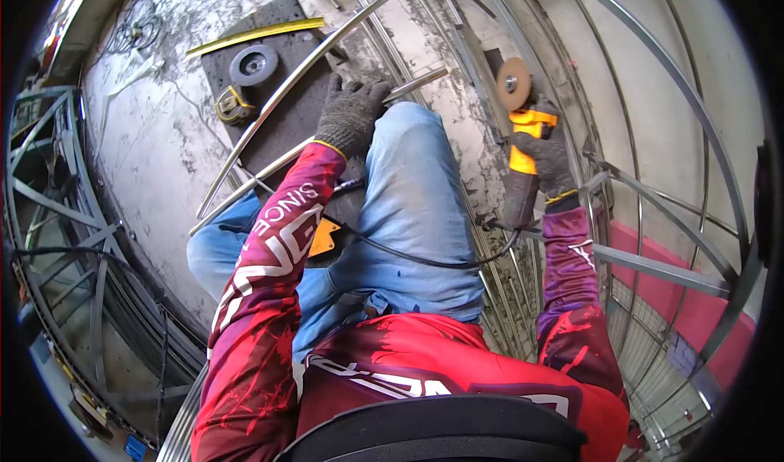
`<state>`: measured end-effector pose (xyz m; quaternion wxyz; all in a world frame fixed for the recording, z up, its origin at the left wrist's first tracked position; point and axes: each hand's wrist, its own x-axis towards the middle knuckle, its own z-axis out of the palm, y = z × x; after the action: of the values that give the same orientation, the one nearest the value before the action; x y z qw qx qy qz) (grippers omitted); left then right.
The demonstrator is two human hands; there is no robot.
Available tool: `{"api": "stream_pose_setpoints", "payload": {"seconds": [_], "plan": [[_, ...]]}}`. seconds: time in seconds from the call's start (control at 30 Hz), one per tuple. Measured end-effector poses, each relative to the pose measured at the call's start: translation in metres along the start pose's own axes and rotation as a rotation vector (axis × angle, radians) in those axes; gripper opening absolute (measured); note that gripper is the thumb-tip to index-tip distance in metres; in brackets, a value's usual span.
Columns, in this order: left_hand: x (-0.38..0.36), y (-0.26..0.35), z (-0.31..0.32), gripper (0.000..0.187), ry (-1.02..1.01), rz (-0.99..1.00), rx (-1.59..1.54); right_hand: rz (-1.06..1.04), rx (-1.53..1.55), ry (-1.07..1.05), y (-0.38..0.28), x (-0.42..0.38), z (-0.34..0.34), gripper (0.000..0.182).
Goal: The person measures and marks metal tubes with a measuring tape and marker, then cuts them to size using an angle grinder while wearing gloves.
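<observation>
Left hand (pixel 351 115), grey knit glove, arm stretched forward toward 12 o'clock across the raised knee, palm down, fingers curled over a curved steel tube (pixel 278 102); pressing on it more than wrapping it, grip closure on the underside not visible. Tube runs from 7 o'clock low left up to 1 o'clock, over a dark mat (pixel 282 127) on the pale, stained surface (pixel 155 135).

Right hand (pixel 549 164), also gloved, elbow bent, forearm rising from 5 o'clock, closed around the body of a yellow angle grinder (pixel 527 147). Disc (pixel 514 84) at the top end, pointing toward 12, held just beside a bundle of thin steel rods (pixel 482 45); contact between disc and metal impossible to tell. Black cable (pixel 425 259) loops from the grinder tail across the thigh toward 9 o'clock.

On the mat at 11 o'clock of the left hand: spare grinding wheel (pixel 253 64), tape measure (pixel 234 105), yellow bar (pixel 257 35) along the far edge.

Hidden or unclear: short tube (pixel 418 81) passes under the left fingers, near end covered. Yellow-orange object (pixel 322 237) wedged between sleeve and knee, mostly covered, not identifiable. Lower tube end lost behind the leg. Frame edges heavily distorted; metal frames at 9 o'clock hard to read.
</observation>
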<state>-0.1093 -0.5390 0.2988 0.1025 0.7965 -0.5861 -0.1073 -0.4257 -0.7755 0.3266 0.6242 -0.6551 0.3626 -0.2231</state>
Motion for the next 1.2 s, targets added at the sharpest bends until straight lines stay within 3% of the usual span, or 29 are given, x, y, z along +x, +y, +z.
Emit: {"api": "stream_pose_setpoints", "payload": {"seconds": [0.07, 0.17, 0.23, 0.47, 0.63, 0.73, 0.93, 1.03, 1.2], "plan": [[0.008, 0.000, -0.006, 0.034, -0.196, -0.090, -0.106, 0.024, 0.013, -0.013, -0.009, -0.007, 0.026, 0.083], [0.017, -0.004, -0.006, 0.033, -0.289, -0.121, -0.132, 0.159, -0.021, -0.011, -0.014, -0.008, 0.044, 0.085], [0.014, -0.008, 0.006, 0.033, -0.236, -0.076, -0.134, 0.308, 0.003, -0.006, -0.012, -0.007, 0.047, 0.085], [0.008, -0.005, 0.007, 0.031, -0.121, -0.031, -0.223, 0.283, -0.015, -0.008, -0.011, -0.009, 0.054, 0.082], [0.009, -0.008, 0.005, 0.048, -0.236, 0.047, -0.231, 0.306, -0.090, -0.027, -0.006, -0.013, 0.054, 0.072], [0.010, -0.016, 0.006, 0.049, -0.290, 0.064, -0.217, 0.276, -0.114, -0.038, -0.008, -0.015, 0.057, 0.073], [0.006, -0.009, -0.002, 0.048, -0.193, -0.007, -0.276, 0.273, -0.064, -0.004, -0.016, -0.013, 0.059, 0.071], [0.007, -0.001, -0.016, 0.035, -0.206, -0.034, -0.256, 0.301, -0.054, 0.010, -0.015, -0.016, 0.058, 0.070], [0.007, 0.004, -0.025, 0.035, -0.225, -0.058, -0.274, 0.213, -0.069, -0.024, -0.016, -0.015, 0.062, 0.073]]}}
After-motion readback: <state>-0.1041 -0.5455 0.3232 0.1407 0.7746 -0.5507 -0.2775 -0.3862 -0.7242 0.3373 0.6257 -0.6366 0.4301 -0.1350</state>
